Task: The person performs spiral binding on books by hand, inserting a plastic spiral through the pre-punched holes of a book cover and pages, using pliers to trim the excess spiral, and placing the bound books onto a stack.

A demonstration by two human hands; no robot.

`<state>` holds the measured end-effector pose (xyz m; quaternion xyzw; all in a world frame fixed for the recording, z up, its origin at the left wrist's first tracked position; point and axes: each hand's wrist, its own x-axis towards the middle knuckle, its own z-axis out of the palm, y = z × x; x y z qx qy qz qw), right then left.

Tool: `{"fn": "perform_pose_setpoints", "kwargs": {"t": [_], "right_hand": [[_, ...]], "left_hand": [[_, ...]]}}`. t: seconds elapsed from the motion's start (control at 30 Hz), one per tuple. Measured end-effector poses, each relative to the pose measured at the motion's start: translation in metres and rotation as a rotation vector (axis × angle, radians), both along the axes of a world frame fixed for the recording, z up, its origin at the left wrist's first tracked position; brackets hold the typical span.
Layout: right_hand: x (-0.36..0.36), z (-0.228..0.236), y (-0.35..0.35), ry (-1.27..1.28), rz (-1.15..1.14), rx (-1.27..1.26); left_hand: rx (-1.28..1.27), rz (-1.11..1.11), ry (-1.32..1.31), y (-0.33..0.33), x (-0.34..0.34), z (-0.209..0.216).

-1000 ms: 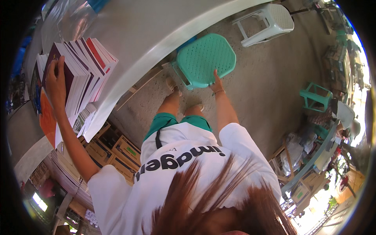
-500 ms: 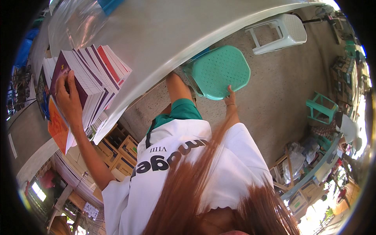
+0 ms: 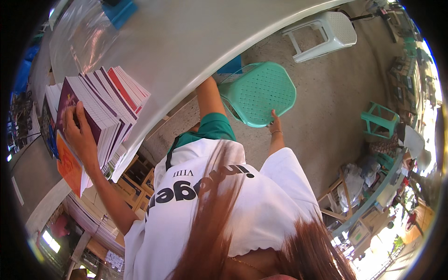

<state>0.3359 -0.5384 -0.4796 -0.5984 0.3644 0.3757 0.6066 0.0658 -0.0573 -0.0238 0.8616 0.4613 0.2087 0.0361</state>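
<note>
At the left edge of the grey table stands a stack of thick books [image 3: 105, 112] with purple and red covers, their page edges facing right. My left hand [image 3: 80, 135] lies on the purple cover with its fingers a little bent and apart. Beside its wrist, an orange-covered book [image 3: 70, 165] leans below the stack. My right hand [image 3: 276, 126] grips the near rim of a green plastic stool [image 3: 263, 93], thumb on the seat and the other fingers hidden beneath. The stool is tilted beside my bare knee.
The long grey table [image 3: 182, 42] curves across the top, with a clear plastic sheet [image 3: 81, 39] and a blue item [image 3: 120, 14] on it. A white stool [image 3: 343, 30] stands on the concrete floor. Farther right is a small green stool [image 3: 382, 125]. Cardboard boxes [image 3: 123, 189] sit under the table.
The green stool and my right hand sit slightly lower in view, as do the books and my left hand. The view itself has shifted a little. Both hands keep their places.
</note>
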Motion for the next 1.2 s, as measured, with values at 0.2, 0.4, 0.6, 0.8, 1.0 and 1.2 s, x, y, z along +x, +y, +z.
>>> {"fn": "perform_pose_setpoints", "kwargs": {"t": [0.2, 0.4, 0.6, 0.8, 1.0, 1.2], "right_hand": [[-0.013, -0.015, 0.013, -0.119, -0.123, -0.121], [-0.031, -0.052, 0.01, -0.185, -0.003, -0.506], [0.002, 0.045, 0.117, -0.657, 0.109, -1.054], [0.145, 0.151, 0.219, -1.313, -0.045, -0.709], [0.303, 0.261, 0.281, -1.56, 0.191, -0.734], [0.501, 0.304, 0.292, -1.866, 0.585, -1.068]], "left_hand": [[0.011, -0.013, -0.005, -0.002, 0.006, 0.004], [0.016, 0.004, 0.022, 0.001, -0.002, 0.003], [0.075, -0.023, 0.003, -0.003, 0.008, 0.008], [0.04, 0.067, 0.014, -0.007, 0.012, 0.012], [-0.051, 0.067, 0.133, 0.003, -0.003, 0.005], [-0.048, 0.242, 0.175, 0.006, 0.004, -0.01]]}}
